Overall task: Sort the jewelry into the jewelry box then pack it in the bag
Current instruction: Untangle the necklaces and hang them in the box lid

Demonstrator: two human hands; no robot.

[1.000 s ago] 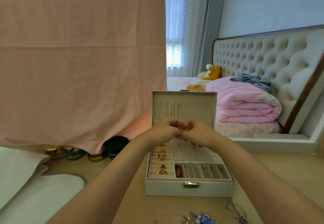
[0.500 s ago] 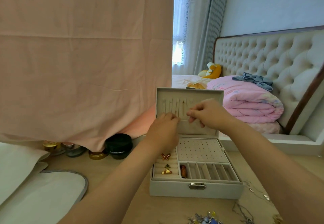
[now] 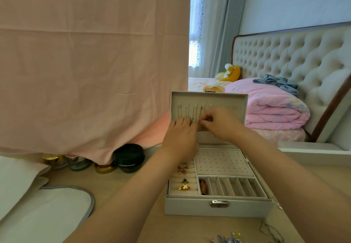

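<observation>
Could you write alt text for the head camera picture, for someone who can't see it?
A person's right hand pinches a thin gold chain hanging inside the raised lid of a pale grey jewelry box on a wooden table, left hand alongside. Its front-left slots hold gold rings.

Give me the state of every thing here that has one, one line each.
Jewelry box, open, lid upright.
Latch, undone.
Necklace, hanging on a lid hook, lower end pinched.
Right hand, pinches the necklace.
Left hand, at the lid beside it, grip hidden.
Rings, seated in the box.
Black jar, lid on.
Quilt, folded.
Loose jewelry, on the table outside the box.
</observation>
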